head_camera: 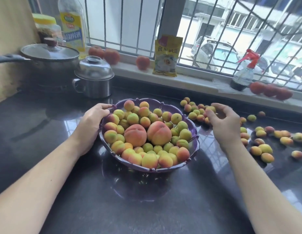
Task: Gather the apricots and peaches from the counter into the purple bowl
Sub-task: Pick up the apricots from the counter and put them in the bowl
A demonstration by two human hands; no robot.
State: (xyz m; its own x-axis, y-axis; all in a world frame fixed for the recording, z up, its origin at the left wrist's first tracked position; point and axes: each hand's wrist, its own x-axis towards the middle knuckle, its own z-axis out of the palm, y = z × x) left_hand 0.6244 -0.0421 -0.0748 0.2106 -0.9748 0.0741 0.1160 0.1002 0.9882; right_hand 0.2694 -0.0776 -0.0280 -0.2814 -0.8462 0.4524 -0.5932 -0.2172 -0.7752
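The purple bowl [193, 130] stands on the dark counter, heaped with several small apricots and two large peaches [136, 135] side by side in its middle. My left hand [92, 122] grips the bowl's left rim, thumb over the edge. My right hand [223, 122] hovers just right of the bowl over a cluster of loose apricots [192, 115], fingers loosely curled and blurred; whether they hold a fruit I cannot tell. More apricots [265, 148] lie scattered across the counter to the right.
A lidded pan [50, 59] and a small steel pot [94, 78] stand at the back left. On the windowsill sit tomatoes [142, 62], a yellow packet [167, 56], a spray bottle [243, 73] and an oil bottle [73, 24].
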